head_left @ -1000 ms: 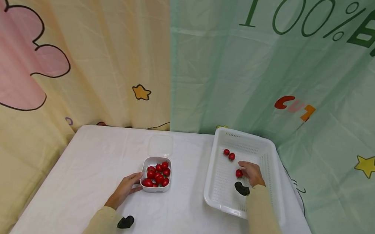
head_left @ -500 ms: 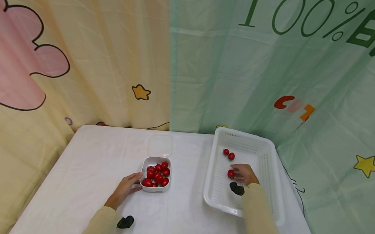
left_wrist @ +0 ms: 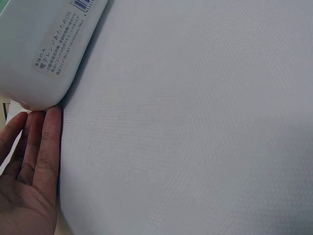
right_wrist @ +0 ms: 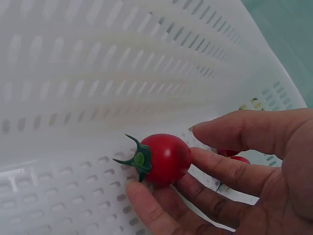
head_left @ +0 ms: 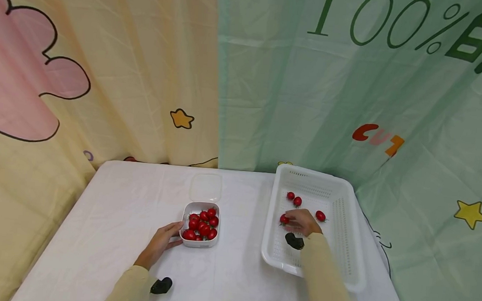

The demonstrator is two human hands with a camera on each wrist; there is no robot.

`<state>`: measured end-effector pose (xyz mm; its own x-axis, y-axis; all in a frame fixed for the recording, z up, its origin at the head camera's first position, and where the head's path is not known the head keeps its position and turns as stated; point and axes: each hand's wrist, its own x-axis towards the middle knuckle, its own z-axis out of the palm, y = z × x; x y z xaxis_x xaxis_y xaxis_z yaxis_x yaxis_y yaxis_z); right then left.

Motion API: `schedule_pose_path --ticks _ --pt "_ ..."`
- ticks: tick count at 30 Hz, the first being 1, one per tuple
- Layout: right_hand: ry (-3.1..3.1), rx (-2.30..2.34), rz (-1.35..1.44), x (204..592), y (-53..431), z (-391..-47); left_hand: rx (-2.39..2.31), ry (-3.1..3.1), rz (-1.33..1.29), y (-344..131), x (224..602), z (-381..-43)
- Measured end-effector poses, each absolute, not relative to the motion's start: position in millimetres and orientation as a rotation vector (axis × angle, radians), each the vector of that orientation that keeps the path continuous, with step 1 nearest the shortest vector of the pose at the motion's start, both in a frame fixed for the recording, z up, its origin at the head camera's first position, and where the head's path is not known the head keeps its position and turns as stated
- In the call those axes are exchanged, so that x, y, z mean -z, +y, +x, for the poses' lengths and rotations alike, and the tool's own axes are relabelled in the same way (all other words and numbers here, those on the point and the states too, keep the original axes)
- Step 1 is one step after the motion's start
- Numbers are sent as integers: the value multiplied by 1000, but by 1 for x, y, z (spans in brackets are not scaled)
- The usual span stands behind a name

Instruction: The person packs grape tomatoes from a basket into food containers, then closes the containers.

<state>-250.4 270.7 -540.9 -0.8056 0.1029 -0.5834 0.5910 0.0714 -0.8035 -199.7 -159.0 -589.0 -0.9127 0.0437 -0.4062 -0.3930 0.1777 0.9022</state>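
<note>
My right hand (head_left: 301, 222) is over the white perforated basket (head_left: 273, 249), with a red cherry tomato (head_left: 284, 219) at its fingertips. In the right wrist view, bent fingers (right_wrist: 146, 205) cup this green-stemmed tomato (right_wrist: 168, 159) from below and behind, while the thumb (right_wrist: 220, 132) stands a little off it. Two more tomatoes (head_left: 297, 201) lie farther back in the basket, and another tomato (head_left: 320, 216) is right of the hand. On the left, my left hand (head_left: 162, 239) touches a small white box (head_left: 198, 244) of tomatoes (head_left: 203, 228); its fairly straight fingers (left_wrist: 46, 152) meet the box's corner.
A clear lid (head_left: 205, 187) lies flat behind the box. Both containers stand on a white-covered table (head_left: 233, 283), the basket along its right side. Printed curtains (head_left: 271, 100) close off the back and sides.
My right hand has moved left inside the basket, and the tomato at its fingertips has moved with it. The tomato right of the hand has come into view. My left hand stays at the box.
</note>
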Motion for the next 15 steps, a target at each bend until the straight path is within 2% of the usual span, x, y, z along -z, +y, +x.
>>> schedule_pose_path --ticks 15 --pt "1949 1840 661 543 260 -255 -1782 2124 -324 -160 591 -199"
